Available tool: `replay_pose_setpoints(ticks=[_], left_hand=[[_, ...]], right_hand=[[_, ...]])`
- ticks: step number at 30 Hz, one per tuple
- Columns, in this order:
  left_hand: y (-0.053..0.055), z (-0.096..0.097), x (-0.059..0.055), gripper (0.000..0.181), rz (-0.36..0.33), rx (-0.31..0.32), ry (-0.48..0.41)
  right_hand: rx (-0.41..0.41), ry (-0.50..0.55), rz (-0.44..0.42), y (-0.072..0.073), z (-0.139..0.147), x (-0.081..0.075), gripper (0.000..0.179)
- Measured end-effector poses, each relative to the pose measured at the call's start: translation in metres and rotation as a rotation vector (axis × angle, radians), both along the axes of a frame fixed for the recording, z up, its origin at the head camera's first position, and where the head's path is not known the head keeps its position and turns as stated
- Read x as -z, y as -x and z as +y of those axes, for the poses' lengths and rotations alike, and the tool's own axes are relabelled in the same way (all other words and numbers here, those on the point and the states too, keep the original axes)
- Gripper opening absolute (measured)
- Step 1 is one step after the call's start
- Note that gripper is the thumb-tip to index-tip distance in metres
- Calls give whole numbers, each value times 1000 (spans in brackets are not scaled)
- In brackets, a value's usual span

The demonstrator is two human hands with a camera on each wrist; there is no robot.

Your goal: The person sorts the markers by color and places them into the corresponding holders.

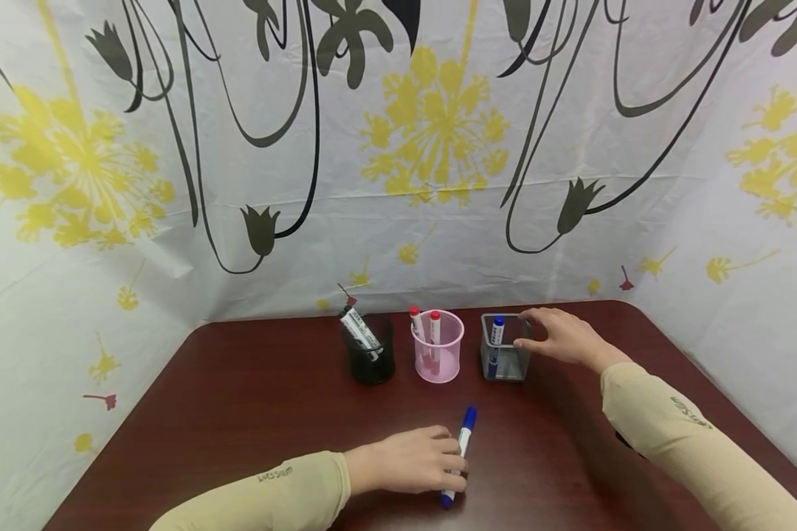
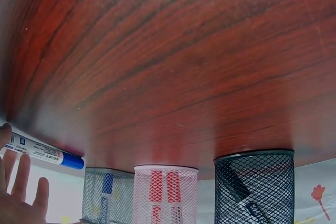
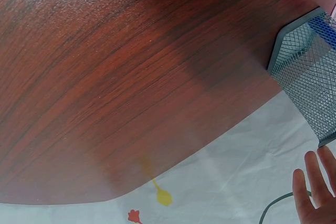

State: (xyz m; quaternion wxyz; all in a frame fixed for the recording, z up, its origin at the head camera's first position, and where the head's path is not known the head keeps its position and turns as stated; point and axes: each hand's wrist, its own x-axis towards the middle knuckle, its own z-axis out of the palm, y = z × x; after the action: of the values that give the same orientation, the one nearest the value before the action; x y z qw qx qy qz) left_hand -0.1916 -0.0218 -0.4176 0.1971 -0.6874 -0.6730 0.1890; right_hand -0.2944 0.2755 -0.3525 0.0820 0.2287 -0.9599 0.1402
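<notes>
In the head view my left hand (image 1: 415, 459) reaches over a white marker with blue ends (image 1: 465, 440) lying on the tabletop. Its fingertips touch the barrel, and the thumb is hidden. The left wrist view shows the fingers (image 2: 22, 178) fairly straight and spread beside this marker (image 2: 44, 152). At the back right my right hand (image 1: 564, 335) is at the right side of a square grey mesh pen holder (image 1: 507, 365), thumb in front and fingers behind. Straight fingertips meet its rim in the right wrist view. Inside the holder stands a blue-capped marker (image 1: 497, 339).
Left of the grey holder are a pink mesh cup (image 1: 438, 374) with two red-capped markers (image 1: 435, 328) and a black mesh cup (image 1: 372, 372) with black-capped markers (image 1: 361, 330). Behind the dark red-brown table (image 1: 272, 398) hangs a white patterned cloth (image 1: 385, 243).
</notes>
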Motion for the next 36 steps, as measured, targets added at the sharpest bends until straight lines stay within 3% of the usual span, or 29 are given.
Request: replay_pose_setpoints(ticks=[5,12,16,23,30,36], left_hand=[[-2,-2,-2,15,-13,2,-3],[-4,-3,-9,17,45,27,-59],[-6,-3,-16,19,34,37,-93],[-5,-3,-31,24,-132,32,-172],[-5,-3,-38,20,-325,24,-303],[-5,-3,-44,22,-407,27,-350]], right_hand=[[-1,-2,4,0,0,1,65],[-6,2,5,1,1,0,64],[-5,3,5,1,1,-1,65],[-5,1,4,1,1,0,61],[-8,2,8,2,1,1,60],[-12,9,9,3,1,2,59]])
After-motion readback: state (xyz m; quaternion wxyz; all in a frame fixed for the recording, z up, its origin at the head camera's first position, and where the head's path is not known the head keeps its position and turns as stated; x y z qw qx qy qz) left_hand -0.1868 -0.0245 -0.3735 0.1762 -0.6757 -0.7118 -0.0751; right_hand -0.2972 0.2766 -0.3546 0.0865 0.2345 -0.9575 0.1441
